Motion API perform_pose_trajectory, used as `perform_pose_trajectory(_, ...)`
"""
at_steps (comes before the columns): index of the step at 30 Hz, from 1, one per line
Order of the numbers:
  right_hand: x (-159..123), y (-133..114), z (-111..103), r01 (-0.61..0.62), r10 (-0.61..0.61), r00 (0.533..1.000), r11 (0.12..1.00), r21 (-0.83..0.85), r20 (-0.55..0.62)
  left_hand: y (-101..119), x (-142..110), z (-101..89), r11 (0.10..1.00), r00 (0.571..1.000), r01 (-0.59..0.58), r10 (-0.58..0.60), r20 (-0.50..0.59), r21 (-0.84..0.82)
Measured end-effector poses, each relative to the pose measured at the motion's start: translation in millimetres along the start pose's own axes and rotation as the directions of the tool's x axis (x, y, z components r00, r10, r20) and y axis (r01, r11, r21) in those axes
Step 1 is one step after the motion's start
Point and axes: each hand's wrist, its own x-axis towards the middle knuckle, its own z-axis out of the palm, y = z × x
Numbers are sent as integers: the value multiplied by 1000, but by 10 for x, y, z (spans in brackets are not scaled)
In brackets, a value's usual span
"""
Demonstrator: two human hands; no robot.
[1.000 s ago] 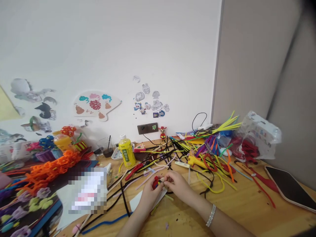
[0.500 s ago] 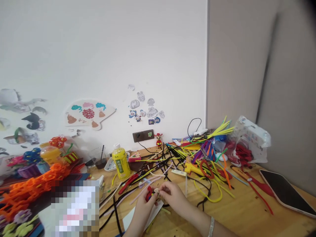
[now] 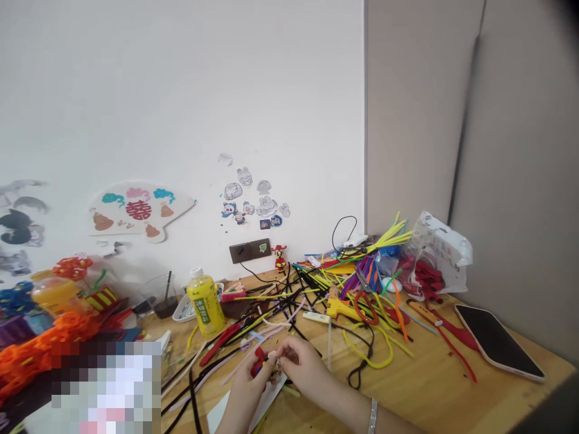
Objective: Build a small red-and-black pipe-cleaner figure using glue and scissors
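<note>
The yellow bottle [image 3: 205, 307] has a green label [image 3: 203, 316], unreadable from here! Left hand [image 3: 246, 386] grips a red pipe-cleaner piece [image 3: 259, 364], right hand [image 3: 301, 366] pinching it too, above the wooden surface [image 3: 420, 355].

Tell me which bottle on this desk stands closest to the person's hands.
The yellow bottle with the green label; the orange container stands farther off, at the left.

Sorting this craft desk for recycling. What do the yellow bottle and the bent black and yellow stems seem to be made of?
The yellow bottle looks like glossy moulded plastic, from its smooth shine and rounded shoulder. The stems look like pipe cleaners: matte, probably fuzzy fibre over thin wire, since they hold sharp bends. The wire itself can't be seen.
</note>
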Motion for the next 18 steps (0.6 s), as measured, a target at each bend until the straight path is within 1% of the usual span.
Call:
perform_pose_trajectory(3, -2, 26, 4, 5, -5, 1000, 1000, -4, 4, 0, 9, -25, 999, 1000, -5, 4, 29, 36)
perform_pose_trajectory(6, -23, 81, 53, 11, -11, 1000, 1000, -27, 4, 5, 18, -41, 998, 999, -29, 26, 39, 61)
perform_pose_trajectory(9, -34, 51, 85, 25, -24, 1000, 998, -53, 11, 17, 22, -41, 995, 997, -72, 69, 43, 67)
perform_pose_trajectory(11, 9, -50, -12, 55, -54, 999, 984, -171, 10, 27, 23, -35, 994, 996, -88, 86, 35, 59)
perform_pose_trajectory(12, 52, -115, -122, 74, -77, 997, 950, -304, 2, 31, 22, -32, 995, 996, -84, 83, 21, 53)
perform_pose_trajectory(13, 106, -180, -278, 54, -87, 995, 858, -511, -41, 34, 22, -32, 997, 998, -69, 69, 1, 47)
perform_pose_trajectory(14, 167, -235, -476, -73, -42, 988, 720, -690, -148, 35, 23, -35, 998, 999, -48, 49, -23, 43)
perform_pose_trajectory(15, 231, -273, -708, -179, -15, 968, 655, -734, -250, 33, 25, -41, 999, 998, -19, 21, -53, 44)
perform_pose_trajectory(16, 289, -288, -960, -269, 4, 942, 608, -747, -336, 25, 29, -51, 999, 997, 13, -9, -79, 43)
perform_pose_trajectory(18, 375, -248, -1459, -458, 88, 871, 501, -734, -483, -8, 48, -81, 998, 991, 47, -43, -127, 29)
